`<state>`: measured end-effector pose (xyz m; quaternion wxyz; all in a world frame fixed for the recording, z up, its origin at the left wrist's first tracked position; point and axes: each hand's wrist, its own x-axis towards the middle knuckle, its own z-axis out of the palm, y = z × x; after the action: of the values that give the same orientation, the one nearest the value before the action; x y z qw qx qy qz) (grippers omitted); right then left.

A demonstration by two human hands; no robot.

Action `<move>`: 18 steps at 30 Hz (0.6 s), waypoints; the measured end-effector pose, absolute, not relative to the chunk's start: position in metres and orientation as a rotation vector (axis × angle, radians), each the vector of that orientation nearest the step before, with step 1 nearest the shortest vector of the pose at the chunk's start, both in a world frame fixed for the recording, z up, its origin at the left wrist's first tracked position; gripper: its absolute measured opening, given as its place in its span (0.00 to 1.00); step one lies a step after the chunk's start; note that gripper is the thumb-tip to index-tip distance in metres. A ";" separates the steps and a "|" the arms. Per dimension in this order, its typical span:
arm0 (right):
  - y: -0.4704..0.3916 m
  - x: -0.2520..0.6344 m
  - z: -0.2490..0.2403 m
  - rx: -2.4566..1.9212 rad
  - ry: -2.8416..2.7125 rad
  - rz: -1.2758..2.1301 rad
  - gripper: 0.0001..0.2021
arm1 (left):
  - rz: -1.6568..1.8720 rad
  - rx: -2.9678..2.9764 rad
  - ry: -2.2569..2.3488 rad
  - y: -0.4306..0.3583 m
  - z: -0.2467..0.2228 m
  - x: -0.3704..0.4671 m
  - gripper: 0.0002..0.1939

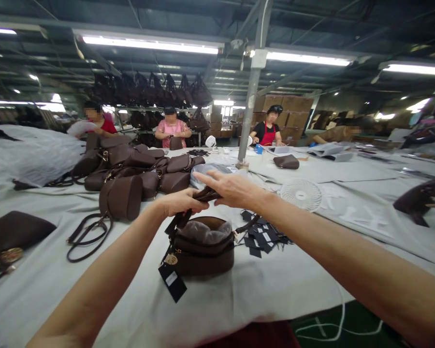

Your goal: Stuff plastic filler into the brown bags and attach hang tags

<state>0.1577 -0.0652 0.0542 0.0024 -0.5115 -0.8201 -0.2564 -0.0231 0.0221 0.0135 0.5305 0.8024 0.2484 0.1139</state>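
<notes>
A brown handbag (205, 258) stands on the pale cloth right before me, its top open with clear plastic stuffing (203, 229) inside. From its left side hangs a black tag (172, 282) beside a round gold charm (171, 259). Above the bag, my left hand (183, 202) is closed around the bag's dark strap (206, 195). My right hand (232, 187) grips the same strap from the other side, thumb beneath and some fingers stretched out to the left. The strap runs down to the bag's right end, partly behind my right hand.
Brown bags (121, 195) are piled at the left, near a heap of clear plastic (32, 152). Black tags (263, 237) lie scattered right of the handbag. A white fan (300, 195) and a metal post (252, 106) stand beyond. Several people work across the table (275, 285).
</notes>
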 end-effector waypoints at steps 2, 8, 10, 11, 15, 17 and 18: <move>-0.066 0.148 0.054 -1.563 -2.657 -0.745 0.34 | 0.270 1.953 0.582 0.020 0.016 -0.018 0.14; -0.062 0.143 0.067 -1.642 -2.860 -0.693 0.09 | 0.234 1.925 0.511 0.021 0.019 -0.021 0.11; -0.060 0.148 0.071 -1.631 -2.829 -0.752 0.10 | 0.287 1.942 0.478 0.022 0.015 -0.027 0.10; -0.059 0.151 0.071 -1.623 -2.795 -0.762 0.10 | 0.319 1.935 0.468 0.023 0.011 -0.030 0.10; -0.055 0.177 0.061 -1.487 -2.671 -0.271 0.18 | 0.376 1.716 0.496 0.022 -0.012 -0.042 0.15; -0.058 0.203 0.046 -1.504 -2.489 0.172 0.22 | 0.429 1.591 0.533 0.021 -0.023 -0.048 0.18; -0.061 0.219 0.035 -1.599 -2.350 0.337 0.20 | 0.473 1.541 0.556 0.021 -0.026 -0.051 0.19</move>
<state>0.2188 -0.0609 0.0354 0.1392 -0.5533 -0.8130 0.1165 -0.0505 0.0211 -0.0264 0.6580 0.6806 0.2454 0.2087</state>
